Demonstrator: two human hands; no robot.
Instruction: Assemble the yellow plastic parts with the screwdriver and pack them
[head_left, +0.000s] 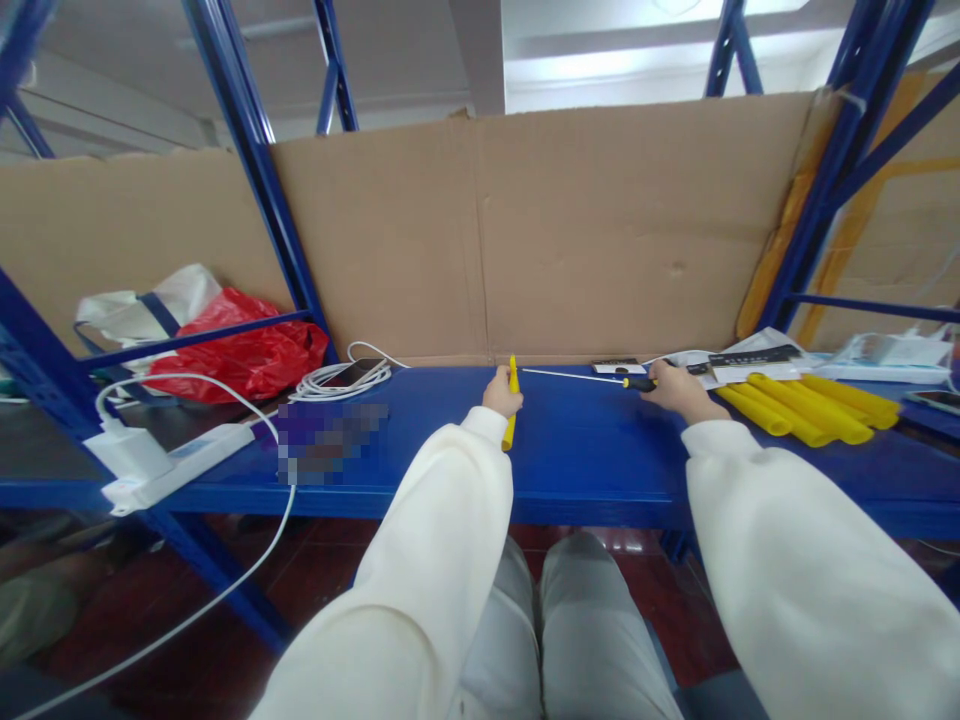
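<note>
My left hand (501, 394) is closed around a thin yellow tube (511, 404), held roughly upright above the blue shelf (585, 450). My right hand (675, 386) grips the black-and-yellow handle of a screwdriver (637, 382). Its long thin metal shaft (570, 375) lies level and points left, with the tip close to the top of the yellow tube. Both arms wear white sleeves. To the right of my right hand lies a pile of several more yellow tubes (810, 408).
A cardboard sheet (525, 230) backs the shelf between blue uprights (255, 170). On the left are a red plastic bag (247, 355), a coiled white cable with a phone (349, 377) and a white power strip (161, 455). Papers and a black strip (750, 357) lie at the right.
</note>
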